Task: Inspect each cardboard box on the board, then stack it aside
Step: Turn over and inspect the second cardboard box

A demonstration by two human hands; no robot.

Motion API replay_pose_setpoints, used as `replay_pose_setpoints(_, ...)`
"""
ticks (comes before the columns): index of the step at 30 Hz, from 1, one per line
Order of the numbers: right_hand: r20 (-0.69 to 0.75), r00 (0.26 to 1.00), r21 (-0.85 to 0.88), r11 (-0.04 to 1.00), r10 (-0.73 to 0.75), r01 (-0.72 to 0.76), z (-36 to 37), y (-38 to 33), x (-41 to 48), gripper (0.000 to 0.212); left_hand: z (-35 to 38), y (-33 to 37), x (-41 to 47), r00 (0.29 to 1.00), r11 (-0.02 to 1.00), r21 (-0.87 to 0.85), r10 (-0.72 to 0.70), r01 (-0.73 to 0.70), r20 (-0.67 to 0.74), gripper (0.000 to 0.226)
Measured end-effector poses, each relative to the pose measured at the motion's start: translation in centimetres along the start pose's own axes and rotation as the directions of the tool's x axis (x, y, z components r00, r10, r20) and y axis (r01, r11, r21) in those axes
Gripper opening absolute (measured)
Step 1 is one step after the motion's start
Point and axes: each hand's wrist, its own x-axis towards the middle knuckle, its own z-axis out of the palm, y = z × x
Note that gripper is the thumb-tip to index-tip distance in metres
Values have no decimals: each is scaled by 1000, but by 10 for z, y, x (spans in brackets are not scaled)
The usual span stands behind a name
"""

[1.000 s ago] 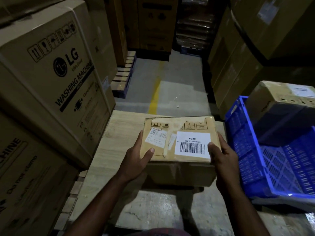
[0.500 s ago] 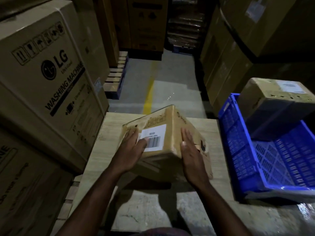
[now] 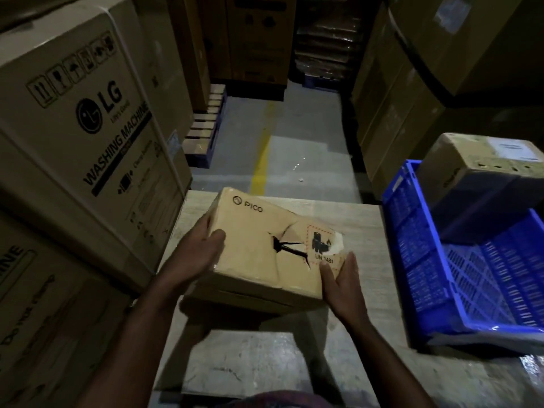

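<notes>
A small brown cardboard box [image 3: 259,240] marked PICO is held tilted just above the wooden board [image 3: 359,213]. The face turned up has a torn dent near its middle and a red-bordered battery warning label. My left hand [image 3: 197,251] grips the box's left end, thumb on top. My right hand [image 3: 343,281] holds the near right corner, fingers up along the side. A second cardboard box [image 3: 471,172] lies tilted in the blue plastic crate [image 3: 418,260] on the right.
Large LG washing-machine cartons [image 3: 82,113] stand stacked close on the left. More tall cartons [image 3: 412,83] line the right. Ahead runs a grey floor aisle with a yellow line [image 3: 260,160] and pallets [image 3: 203,134].
The box has been turned in my hands: the barcode-label face has rotated away and the PICO face with the tear now points up. Both hands shifted their hold on it.
</notes>
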Motion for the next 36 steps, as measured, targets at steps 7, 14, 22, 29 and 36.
replay_pose_setpoints(7, 182, 982, 336, 935, 53, -113, -8, -5, 6, 36, -10, -51, 12, 987, 989, -119, -104, 89, -121, 66)
replay_pose_setpoints(14, 103, 994, 183, 983, -24, 5, -14, 3, 11, 31, 14, -85, -2, 988, 982, -163, -116, 100, -97, 35)
replay_pose_setpoints(22, 105, 992, 274, 961, -68, 36, -33, 3, 9, 15, 14, -80, 8, 999, 979, -206, -10, 3, -34, 35)
replay_pose_setpoints(29, 111, 991, 214, 976, -71, 46, -46, 31, 13, 42, 28, -93, 21, 999, 983, -186, 17, -7, 51, 66)
replay_pose_setpoints(36, 219, 975, 188, 982, -50, 8, -38, 78, -5, 56, 46, -110, 6, 995, 977, -188, -101, 99, 0, 86)
